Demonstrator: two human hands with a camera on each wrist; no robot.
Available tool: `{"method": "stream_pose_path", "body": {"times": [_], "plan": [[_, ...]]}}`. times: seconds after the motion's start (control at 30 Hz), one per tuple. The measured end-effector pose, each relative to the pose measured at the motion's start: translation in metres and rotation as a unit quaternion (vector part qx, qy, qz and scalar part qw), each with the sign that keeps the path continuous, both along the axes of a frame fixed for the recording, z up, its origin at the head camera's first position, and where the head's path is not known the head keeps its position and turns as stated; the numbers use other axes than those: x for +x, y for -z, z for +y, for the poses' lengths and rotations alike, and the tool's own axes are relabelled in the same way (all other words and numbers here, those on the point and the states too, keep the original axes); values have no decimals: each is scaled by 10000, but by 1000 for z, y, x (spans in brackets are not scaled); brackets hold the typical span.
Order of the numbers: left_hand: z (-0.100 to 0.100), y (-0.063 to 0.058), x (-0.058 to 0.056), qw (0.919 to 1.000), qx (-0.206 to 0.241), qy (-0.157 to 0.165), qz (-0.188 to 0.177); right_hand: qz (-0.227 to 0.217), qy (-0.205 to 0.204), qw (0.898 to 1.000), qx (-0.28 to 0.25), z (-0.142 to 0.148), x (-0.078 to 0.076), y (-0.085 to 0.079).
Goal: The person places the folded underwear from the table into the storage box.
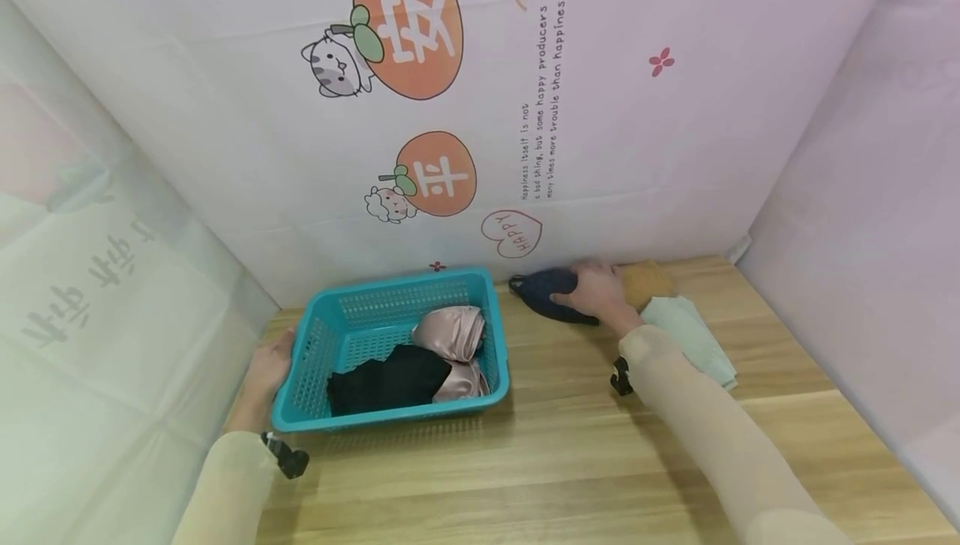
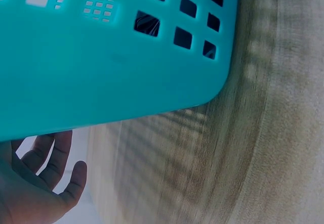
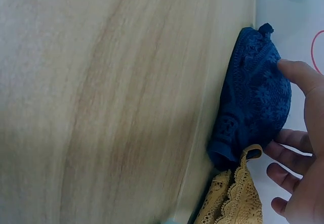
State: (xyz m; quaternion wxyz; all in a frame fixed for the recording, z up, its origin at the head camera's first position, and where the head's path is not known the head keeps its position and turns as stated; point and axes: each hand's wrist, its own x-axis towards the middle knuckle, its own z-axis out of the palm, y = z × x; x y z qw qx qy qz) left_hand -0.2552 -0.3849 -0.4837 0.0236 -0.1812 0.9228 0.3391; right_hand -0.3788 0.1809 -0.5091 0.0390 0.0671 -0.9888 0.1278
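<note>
My left hand holds the left rim of a turquoise plastic basket. In the left wrist view, several curled fingers show at the basket's edge. Inside the basket lie a folded pink satin bra and a black folded garment. Over by the back wall, my right hand grips a folded navy lace bra, thumb on one side and fingertips on the other. A mustard lace bra lies right beside it, its strap loop overlapping the navy one in the right wrist view.
A pale mint folded garment lies near my right forearm, beside the mustard bra. The wooden table meets a printed cloth wall at the back, with cloth walls at both sides. Black straps with small devices sit on both wrists.
</note>
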Motion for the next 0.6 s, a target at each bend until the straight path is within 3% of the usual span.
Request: {"method": "stream_pose_path", "body": {"times": [0.6], "plan": [[1,2,-3,9994,290,-95,-137,-227,-45,9995,221,-4,-16,13]]}}
